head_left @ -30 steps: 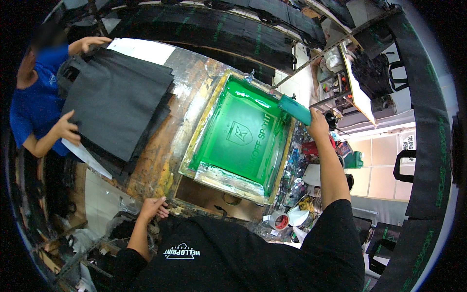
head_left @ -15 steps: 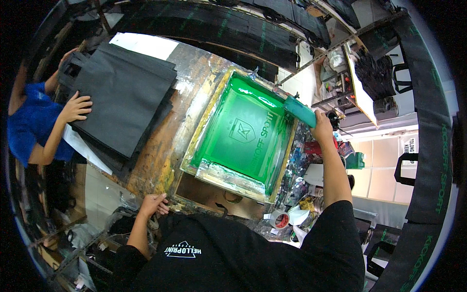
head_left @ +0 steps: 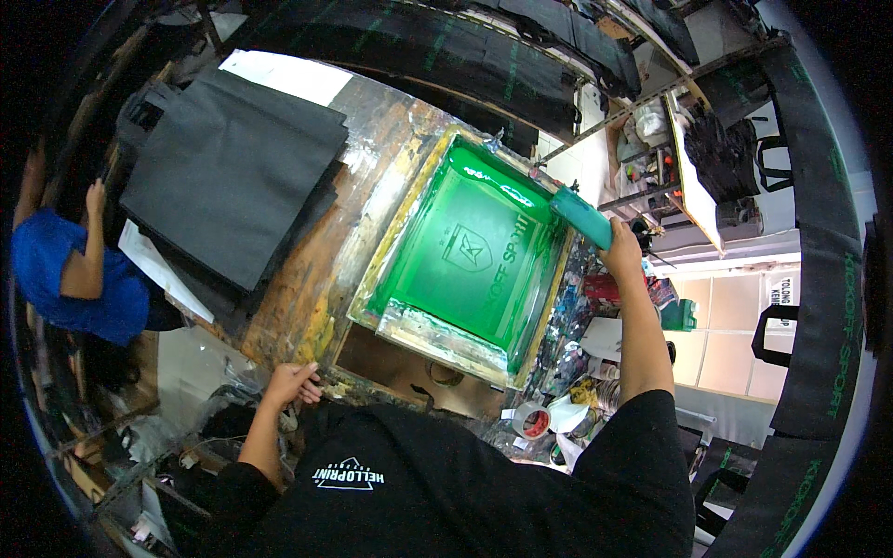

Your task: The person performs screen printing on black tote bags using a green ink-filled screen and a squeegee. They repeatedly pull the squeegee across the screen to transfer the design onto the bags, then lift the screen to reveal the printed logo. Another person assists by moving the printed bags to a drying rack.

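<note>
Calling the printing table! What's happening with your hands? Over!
Right hand holding green squeegee. Left hand curled at edge of worktable. Green-inked screen on it; black fabric stack to screen's left.

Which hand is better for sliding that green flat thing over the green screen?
Probably the right hand: it grips the green squeegee at the right side of the green screen. The left hand is away by the table edge.

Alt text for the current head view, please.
The person's right hand holds a teal squeegee at the upper right edge of a framed green screen; the left hand is at the near edge of the worktable. Left of the screen lies a stack of black bags, a co-worker in blue beside it.
</note>
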Available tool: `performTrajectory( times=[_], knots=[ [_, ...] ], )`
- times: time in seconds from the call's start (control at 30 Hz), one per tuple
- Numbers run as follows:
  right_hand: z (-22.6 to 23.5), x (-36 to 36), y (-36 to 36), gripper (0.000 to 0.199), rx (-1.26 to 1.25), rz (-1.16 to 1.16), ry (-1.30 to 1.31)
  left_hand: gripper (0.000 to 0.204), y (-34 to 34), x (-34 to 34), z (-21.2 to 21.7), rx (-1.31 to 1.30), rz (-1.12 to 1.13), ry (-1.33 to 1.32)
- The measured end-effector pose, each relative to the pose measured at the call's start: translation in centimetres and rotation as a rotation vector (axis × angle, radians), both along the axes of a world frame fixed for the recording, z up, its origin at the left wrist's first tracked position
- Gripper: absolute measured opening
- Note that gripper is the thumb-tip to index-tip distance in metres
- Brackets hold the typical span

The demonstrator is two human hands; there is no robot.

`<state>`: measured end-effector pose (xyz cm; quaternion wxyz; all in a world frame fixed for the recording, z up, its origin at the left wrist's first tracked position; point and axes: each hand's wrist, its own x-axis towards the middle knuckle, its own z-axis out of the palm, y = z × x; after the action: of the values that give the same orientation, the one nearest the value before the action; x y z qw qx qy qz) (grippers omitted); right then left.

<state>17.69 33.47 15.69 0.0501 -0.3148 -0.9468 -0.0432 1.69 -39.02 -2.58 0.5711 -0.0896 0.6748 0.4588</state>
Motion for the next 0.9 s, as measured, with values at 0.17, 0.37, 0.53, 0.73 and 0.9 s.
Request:
performTrajectory(
  times=[0.17, 0.37, 0.53, 0.73, 0.9],
  knots=[
    [0.2, 0.0, 0.6, 0.055, -0.009, 0.019, -0.038, 0.053, 0.0, 0.2, 0.1, 0.001, 0.013, -0.009],
    [-0.7, 0.8, 2.0, 0.055, -0.011, 0.047, -0.042, 0.054, 0.3, 0.0, 0.8, 0.01, 0.018, -0.01],
    [-0.1, 0.1, 1.7, 0.056, -0.019, 0.052, -0.087, 0.054, 0.3, 0.1, 0.8, -0.023, 0.007, -0.009],
    [-0.3, 0.9, 2.2, 0.063, -0.022, 0.044, -0.085, 0.053, 0.4, 0.0, 0.7, 0.003, 0.011, -0.028],
    [-0.7, 1.4, 1.6, 0.066, -0.022, 0.072, -0.024, 0.054, 0.3, 0.0, 0.8, 0.007, 0.0, -0.013]
  ],
)
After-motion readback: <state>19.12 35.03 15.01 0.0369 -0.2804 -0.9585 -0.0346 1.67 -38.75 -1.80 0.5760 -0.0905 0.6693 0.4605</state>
